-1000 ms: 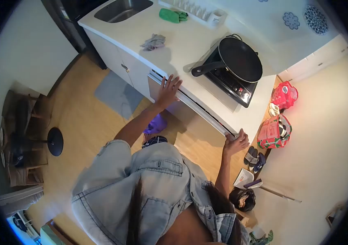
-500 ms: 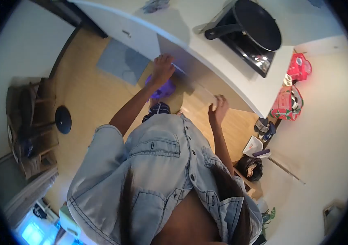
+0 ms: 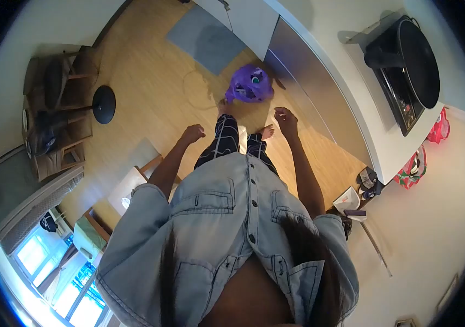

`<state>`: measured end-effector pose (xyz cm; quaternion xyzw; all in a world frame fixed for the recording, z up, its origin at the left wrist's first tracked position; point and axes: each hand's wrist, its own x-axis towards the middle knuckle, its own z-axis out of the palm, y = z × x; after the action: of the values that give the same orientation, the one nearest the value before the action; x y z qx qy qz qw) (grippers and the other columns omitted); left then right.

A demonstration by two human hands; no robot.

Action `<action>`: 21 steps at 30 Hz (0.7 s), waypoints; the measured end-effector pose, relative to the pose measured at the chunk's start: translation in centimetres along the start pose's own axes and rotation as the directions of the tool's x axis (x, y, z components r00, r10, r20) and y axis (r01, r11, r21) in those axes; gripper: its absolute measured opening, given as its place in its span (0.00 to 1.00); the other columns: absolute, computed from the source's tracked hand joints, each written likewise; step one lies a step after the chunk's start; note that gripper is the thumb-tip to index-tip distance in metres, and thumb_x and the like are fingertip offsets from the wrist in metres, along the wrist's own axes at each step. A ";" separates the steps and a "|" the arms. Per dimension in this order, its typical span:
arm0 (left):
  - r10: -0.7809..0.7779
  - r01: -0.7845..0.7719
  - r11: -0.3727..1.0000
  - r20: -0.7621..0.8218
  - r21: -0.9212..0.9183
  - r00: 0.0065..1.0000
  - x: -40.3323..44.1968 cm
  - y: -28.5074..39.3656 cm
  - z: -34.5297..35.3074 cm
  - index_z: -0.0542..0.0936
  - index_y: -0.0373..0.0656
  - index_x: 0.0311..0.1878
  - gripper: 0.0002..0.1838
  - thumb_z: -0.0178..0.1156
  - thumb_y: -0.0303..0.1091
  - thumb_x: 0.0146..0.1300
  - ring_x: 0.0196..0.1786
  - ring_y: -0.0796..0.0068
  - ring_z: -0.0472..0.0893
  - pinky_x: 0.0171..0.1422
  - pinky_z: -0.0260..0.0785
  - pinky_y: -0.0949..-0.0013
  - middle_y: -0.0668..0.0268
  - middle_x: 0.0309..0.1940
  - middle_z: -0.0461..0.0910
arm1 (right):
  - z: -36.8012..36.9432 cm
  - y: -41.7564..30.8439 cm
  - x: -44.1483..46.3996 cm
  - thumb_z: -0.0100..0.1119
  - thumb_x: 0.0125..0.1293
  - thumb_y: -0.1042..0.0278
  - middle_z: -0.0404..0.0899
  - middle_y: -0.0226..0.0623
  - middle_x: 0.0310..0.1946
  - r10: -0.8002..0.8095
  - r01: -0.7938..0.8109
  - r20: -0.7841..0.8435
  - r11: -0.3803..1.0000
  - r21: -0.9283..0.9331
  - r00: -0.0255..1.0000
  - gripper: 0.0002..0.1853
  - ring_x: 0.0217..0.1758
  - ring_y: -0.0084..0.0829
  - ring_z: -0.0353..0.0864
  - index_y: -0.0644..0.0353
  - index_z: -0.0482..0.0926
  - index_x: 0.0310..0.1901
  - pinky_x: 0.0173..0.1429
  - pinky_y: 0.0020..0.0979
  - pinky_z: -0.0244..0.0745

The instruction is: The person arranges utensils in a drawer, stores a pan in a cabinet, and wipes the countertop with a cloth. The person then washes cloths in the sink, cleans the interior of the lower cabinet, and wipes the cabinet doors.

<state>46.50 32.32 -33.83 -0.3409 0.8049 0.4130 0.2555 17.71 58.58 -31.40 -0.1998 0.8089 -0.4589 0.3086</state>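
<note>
Both arms hang in front of my body over the wooden floor. My left hand [image 3: 192,133] has its fingers curled together, with nothing visible in it. To the right, my right hand [image 3: 286,121] is held in the air with its fingers loosely bent and partly apart, touching nothing. A purple plastic bag [image 3: 251,84] with things in it lies on the floor beyond my feet, between the two hands and farther off. The drawer front [image 3: 319,87] under the counter is flush with the cabinet.
On the white counter [image 3: 347,82] at the right, a black pan [image 3: 419,62] sits on a black cooker [image 3: 399,98]. A grey mat [image 3: 206,39] lies ahead. Wooden chairs and a round black base [image 3: 104,104] are left; a dustpan [image 3: 348,200] stands right.
Both hands have left the drawer's edge and drawn back toward my body. The drawer has gone in. My view has turned, so the counter sits farther right and the purple bag shows fully.
</note>
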 end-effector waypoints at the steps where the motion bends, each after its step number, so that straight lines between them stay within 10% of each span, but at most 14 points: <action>1: -0.014 0.014 0.999 -0.012 -0.029 1.000 0.3 -1.0 -0.4 0.77 0.41 0.34 0.16 0.64 0.41 0.44 0.37 0.64 0.79 0.44 0.70 0.65 0.60 0.31 0.79 | 0.9 0.0 0.8 0.59 0.55 0.68 0.78 0.36 0.38 0.082 -0.083 0.013 0.997 0.012 0.997 0.14 0.36 0.26 0.77 0.60 0.76 0.43 0.38 0.24 0.71; 5: 0.098 -0.131 0.976 -0.182 -0.176 0.978 2.8 -3.4 -2.3 0.77 0.43 0.37 0.14 0.63 0.37 0.48 0.36 0.66 0.79 0.42 0.70 0.67 0.63 0.30 0.79 | 4.7 -3.1 2.9 0.61 0.53 0.50 0.78 0.36 0.42 0.562 -0.635 0.297 0.669 0.385 0.772 0.26 0.42 0.27 0.76 0.63 0.73 0.47 0.41 0.21 0.68; 8: 0.023 -0.077 0.966 -0.215 -0.246 0.976 4.9 -3.4 -2.9 0.75 0.45 0.43 0.15 0.61 0.34 0.51 0.36 0.67 0.78 0.41 0.70 0.68 0.64 0.32 0.78 | 10.8 0.3 5.5 0.59 0.50 0.39 0.75 0.37 0.40 0.666 -0.713 0.344 0.419 0.562 0.662 0.34 0.38 0.26 0.72 0.62 0.69 0.49 0.39 0.23 0.63; 12: 0.174 -0.168 0.985 -0.346 0.046 0.922 5.0 -0.9 -4.4 0.68 0.42 0.53 0.24 0.58 0.37 0.53 0.51 0.59 0.70 0.54 0.62 0.60 0.57 0.46 0.71 | 18.4 8.0 13.5 0.60 0.50 0.38 0.69 0.39 0.41 0.791 -0.664 0.268 0.219 0.715 0.550 0.38 0.37 0.26 0.68 0.61 0.65 0.54 0.34 0.25 0.64; 15: 0.200 -0.170 0.978 -0.317 0.121 0.927 5.8 -3.0 -1.7 0.64 0.43 0.58 0.28 0.57 0.38 0.53 0.56 0.56 0.65 0.60 0.55 0.55 0.57 0.50 0.67 | 21.4 8.2 18.1 0.60 0.53 0.44 0.68 0.37 0.51 0.597 -0.507 0.167 0.463 0.727 0.784 0.36 0.45 0.34 0.71 0.54 0.61 0.60 0.38 0.32 0.71; 17: 0.173 -0.148 0.980 -0.211 0.129 0.962 6.2 -2.8 -0.7 0.63 0.43 0.58 0.29 0.57 0.39 0.53 0.59 0.55 0.62 0.62 0.52 0.54 0.56 0.53 0.65 | 24.2 13.5 22.6 0.61 0.54 0.48 0.67 0.35 0.55 0.625 -0.480 0.308 0.123 0.868 0.717 0.36 0.51 0.37 0.71 0.53 0.60 0.60 0.43 0.35 0.73; 21: 0.100 -0.075 0.981 -0.141 0.177 0.985 7.1 -3.2 -0.1 0.63 0.43 0.59 0.29 0.57 0.38 0.53 0.62 0.56 0.59 0.64 0.50 0.54 0.58 0.56 0.63 | 28.9 17.8 24.4 0.65 0.48 0.50 0.72 0.35 0.46 0.705 -0.426 0.072 0.341 0.838 0.706 0.35 0.46 0.33 0.72 0.59 0.66 0.55 0.44 0.35 0.71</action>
<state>44.36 28.52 -40.27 -0.3119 0.8684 0.3267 0.2045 18.90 34.76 -65.80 0.3341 0.5600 -0.6583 0.3760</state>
